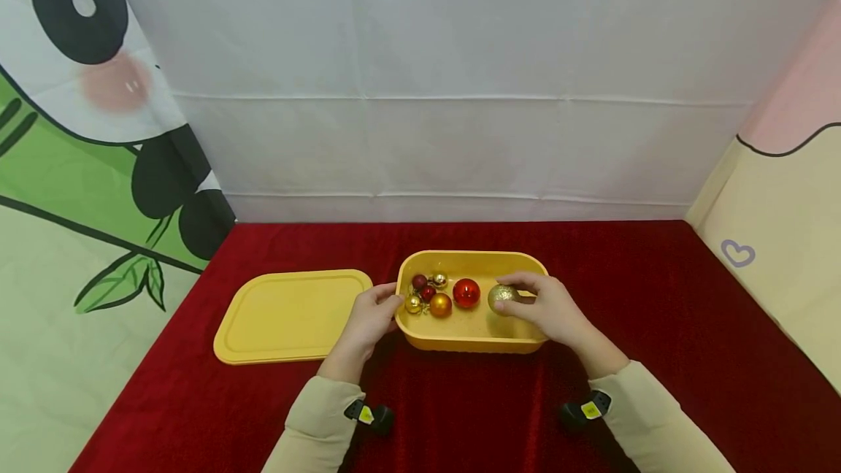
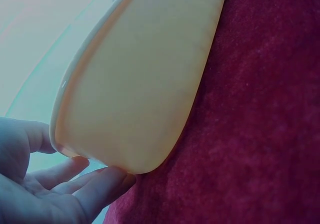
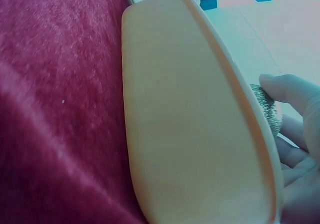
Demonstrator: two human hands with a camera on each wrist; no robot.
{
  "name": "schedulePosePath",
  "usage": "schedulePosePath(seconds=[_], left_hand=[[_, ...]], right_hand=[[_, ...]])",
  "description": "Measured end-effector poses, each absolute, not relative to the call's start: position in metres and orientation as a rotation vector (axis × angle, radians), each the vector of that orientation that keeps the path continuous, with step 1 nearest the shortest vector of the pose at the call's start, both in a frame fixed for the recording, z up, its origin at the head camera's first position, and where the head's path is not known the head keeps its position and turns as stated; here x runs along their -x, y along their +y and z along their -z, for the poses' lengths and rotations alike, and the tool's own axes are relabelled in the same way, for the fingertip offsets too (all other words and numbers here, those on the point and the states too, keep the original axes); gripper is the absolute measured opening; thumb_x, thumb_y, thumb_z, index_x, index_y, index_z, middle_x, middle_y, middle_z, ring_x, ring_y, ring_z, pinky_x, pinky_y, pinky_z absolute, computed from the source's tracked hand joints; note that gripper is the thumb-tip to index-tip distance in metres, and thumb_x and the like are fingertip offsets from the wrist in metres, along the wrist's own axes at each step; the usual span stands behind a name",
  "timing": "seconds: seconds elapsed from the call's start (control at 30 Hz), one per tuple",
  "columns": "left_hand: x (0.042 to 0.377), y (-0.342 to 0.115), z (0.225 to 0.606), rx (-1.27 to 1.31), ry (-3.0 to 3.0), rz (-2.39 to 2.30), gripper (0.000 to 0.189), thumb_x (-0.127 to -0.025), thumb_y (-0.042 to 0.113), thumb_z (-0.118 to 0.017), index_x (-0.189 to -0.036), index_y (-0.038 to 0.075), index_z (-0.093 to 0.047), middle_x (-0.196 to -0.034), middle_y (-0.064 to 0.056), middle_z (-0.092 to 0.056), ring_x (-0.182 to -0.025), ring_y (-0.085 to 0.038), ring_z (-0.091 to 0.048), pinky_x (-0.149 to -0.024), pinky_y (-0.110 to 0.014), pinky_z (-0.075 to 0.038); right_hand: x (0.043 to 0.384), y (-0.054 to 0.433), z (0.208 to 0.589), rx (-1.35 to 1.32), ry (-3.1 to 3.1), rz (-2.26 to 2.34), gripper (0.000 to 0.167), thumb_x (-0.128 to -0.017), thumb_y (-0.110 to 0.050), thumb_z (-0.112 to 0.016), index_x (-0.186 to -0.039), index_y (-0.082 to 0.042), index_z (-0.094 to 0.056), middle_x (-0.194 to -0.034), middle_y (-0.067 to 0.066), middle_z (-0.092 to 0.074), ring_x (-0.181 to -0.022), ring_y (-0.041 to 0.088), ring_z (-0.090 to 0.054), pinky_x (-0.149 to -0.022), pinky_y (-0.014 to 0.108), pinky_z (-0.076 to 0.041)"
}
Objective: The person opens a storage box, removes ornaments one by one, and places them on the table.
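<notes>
A yellow plastic container (image 1: 473,344) stands on red cloth, with my left hand (image 1: 371,316) at its left end. In the left wrist view, the thumb and fingers of that hand pinch the container's rim and outer wall. My right hand (image 1: 548,309) holds a glittery gold Christmas ball (image 1: 502,299) between thumb and fingers, over the right part of the container. The right wrist view shows this ball (image 3: 268,108) partly hidden behind the rim. Inside the container lie a shiny red ball (image 1: 466,293), an orange-gold ball (image 1: 441,305) and several smaller gold and dark red balls (image 1: 419,282).
A yellow lid (image 1: 292,316) lies flat on the red cloth (image 1: 460,414) to the left of the container. Behind the table hangs a pale wall cloth (image 1: 460,144). Printed cartoon sheets (image 1: 118,203) flank the table.
</notes>
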State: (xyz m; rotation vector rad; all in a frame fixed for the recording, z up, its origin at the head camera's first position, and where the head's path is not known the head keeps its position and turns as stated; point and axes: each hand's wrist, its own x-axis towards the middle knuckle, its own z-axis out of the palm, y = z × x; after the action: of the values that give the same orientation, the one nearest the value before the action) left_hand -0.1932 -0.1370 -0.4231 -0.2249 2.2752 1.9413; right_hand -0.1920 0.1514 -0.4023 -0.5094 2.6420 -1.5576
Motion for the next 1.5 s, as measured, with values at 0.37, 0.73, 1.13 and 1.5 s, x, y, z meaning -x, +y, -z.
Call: schedulePosePath(seconds=[0.37,0.73,1.13,1.5], left_hand=[[0.194,-0.138,0.425,0.2,2.258,-1.944,0.041,-0.095,0.016,-0.052,-0.133,-0.001,-0.051,-0.125,-0.022,-0.058,-0.108,-0.028,-0.061,-0.086,-0.041,-0.055],[0.191,-0.138,0.424,0.185,2.266,-1.947,0.042,-0.096,0.016,-0.052,-0.134,-0.001,-0.05,-0.125,-0.023,-0.057,-0.108,-0.028,-0.061,-0.085,-0.04,-0.055],[0.193,-0.14,0.426,0.171,2.266,-1.94,0.04,-0.095,0.015,-0.052,-0.132,0.0,-0.052,-0.125,-0.022,-0.058,-0.103,-0.027,-0.063,-0.081,-0.037,-0.057],[0.195,-0.141,0.426,0.187,2.268,-1.93,0.041,-0.095,0.016,-0.053,-0.132,0.001,-0.052,-0.125,-0.021,-0.059,-0.104,-0.025,-0.063,-0.082,-0.038,-0.056]], right_hand=[[0.189,0.173,0.405,0.425,2.685,1.745,0.045,-0.082,-0.017,-0.074,-0.12,0.003,-0.06,-0.119,0.018,-0.062,-0.103,0.013,-0.061,-0.084,0.022,-0.054],[0.183,0.189,0.404,0.41,2.72,1.823,0.043,-0.083,-0.014,-0.073,-0.12,0.003,-0.059,-0.119,0.022,-0.06,-0.09,-0.005,-0.06,-0.077,0.013,-0.052],[0.182,0.207,0.41,0.365,2.799,1.964,0.039,-0.083,-0.01,-0.072,-0.118,0.005,-0.061,-0.109,-0.016,-0.062,-0.095,-0.009,-0.058,-0.077,0.01,-0.051],[0.19,0.227,0.414,0.156,2.91,1.883,0.043,-0.085,-0.017,-0.071,-0.121,0.003,-0.06,-0.104,-0.023,-0.056,-0.093,-0.014,-0.053,-0.077,0.004,-0.047]])
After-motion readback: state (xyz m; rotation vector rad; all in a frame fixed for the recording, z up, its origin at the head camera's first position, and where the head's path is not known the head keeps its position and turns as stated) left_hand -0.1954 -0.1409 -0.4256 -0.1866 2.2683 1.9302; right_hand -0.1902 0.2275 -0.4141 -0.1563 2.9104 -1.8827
